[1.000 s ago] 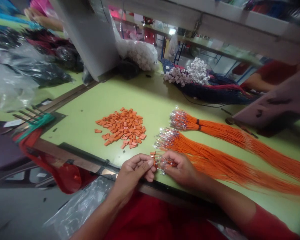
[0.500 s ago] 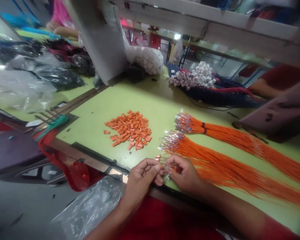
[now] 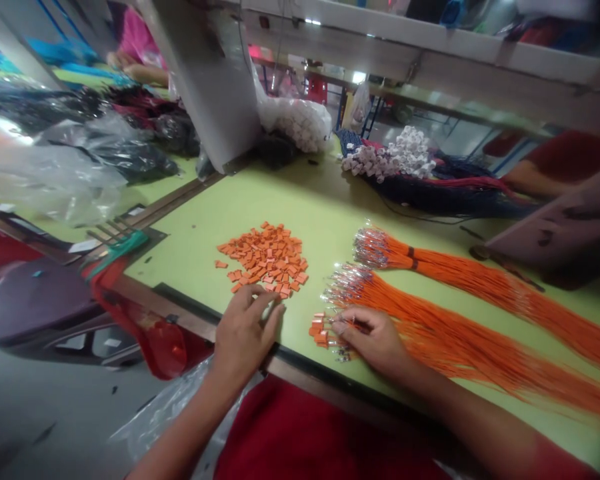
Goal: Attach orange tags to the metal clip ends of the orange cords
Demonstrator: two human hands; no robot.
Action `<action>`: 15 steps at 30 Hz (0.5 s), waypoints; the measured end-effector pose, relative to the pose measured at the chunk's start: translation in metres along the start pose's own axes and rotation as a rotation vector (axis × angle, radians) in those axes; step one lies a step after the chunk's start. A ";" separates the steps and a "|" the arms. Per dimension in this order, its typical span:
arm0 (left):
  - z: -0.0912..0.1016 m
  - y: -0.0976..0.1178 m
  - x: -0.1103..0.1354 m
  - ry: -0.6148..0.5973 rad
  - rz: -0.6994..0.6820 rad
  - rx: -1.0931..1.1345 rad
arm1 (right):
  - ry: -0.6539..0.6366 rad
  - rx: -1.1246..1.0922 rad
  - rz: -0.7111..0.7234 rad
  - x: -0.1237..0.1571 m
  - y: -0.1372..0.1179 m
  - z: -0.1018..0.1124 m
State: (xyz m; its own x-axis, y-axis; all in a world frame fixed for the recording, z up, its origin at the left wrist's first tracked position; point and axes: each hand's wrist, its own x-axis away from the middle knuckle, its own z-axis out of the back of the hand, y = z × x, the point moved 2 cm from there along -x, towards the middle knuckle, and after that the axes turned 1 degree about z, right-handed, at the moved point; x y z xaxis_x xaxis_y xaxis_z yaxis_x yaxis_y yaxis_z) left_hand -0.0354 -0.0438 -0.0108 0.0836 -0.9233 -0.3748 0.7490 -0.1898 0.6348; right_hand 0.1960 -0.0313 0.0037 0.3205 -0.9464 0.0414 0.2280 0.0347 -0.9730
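Orange blocks (image 3: 263,261) heaped mid-tabletop (image 3: 180,267), few more at wire ends (image 3: 337,333). Right grip (image 3: 375,340) closed on those ends. Left grip (image 3: 245,333) has let go, now open, just short of heap.

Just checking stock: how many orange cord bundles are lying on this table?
2: the farther bundle, tied with a dark band, and the nearer bundle, beside the right hand. Their loose ends run out of view.
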 end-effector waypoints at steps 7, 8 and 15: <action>-0.002 -0.001 0.006 -0.108 -0.062 -0.101 | -0.008 0.123 -0.012 0.003 0.007 0.001; -0.001 0.000 0.006 -0.109 -0.072 -0.090 | -0.010 0.112 -0.037 0.004 0.008 0.001; -0.008 0.012 -0.008 -0.294 -0.257 0.073 | -0.010 0.074 -0.039 0.003 0.002 0.001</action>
State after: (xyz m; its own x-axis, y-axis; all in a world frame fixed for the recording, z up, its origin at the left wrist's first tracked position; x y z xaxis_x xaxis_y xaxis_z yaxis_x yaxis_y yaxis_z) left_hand -0.0216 -0.0365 -0.0056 -0.3000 -0.8970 -0.3246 0.6715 -0.4403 0.5960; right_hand 0.1979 -0.0334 0.0022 0.3193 -0.9442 0.0815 0.3075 0.0219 -0.9513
